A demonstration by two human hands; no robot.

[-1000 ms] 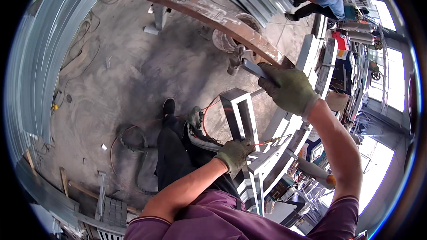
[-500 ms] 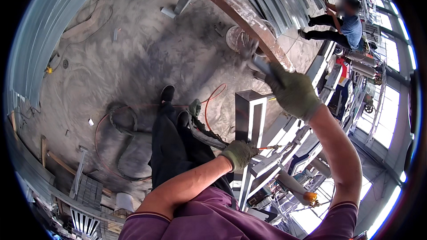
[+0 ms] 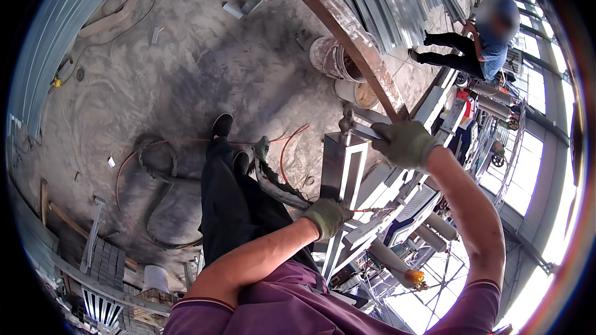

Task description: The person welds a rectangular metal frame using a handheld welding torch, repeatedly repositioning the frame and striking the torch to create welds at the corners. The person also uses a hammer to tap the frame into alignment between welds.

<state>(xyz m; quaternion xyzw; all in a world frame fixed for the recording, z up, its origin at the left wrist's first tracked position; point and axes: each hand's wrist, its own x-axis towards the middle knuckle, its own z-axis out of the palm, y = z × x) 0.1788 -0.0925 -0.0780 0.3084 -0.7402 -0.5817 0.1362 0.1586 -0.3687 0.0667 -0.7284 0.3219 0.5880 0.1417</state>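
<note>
Head-worn fisheye looks down; left hand and right hand near; floor farther.

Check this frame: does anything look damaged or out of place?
Yes: the cable sleeve beside the left hand looks ragged along its dark edge, possibly torn. The brown beam has whitish blotches, perhaps just wear.

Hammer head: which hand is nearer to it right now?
Right. The right hand grips the handle, just right of the hammer head; the left hand is farther off, lower in the view.
</note>
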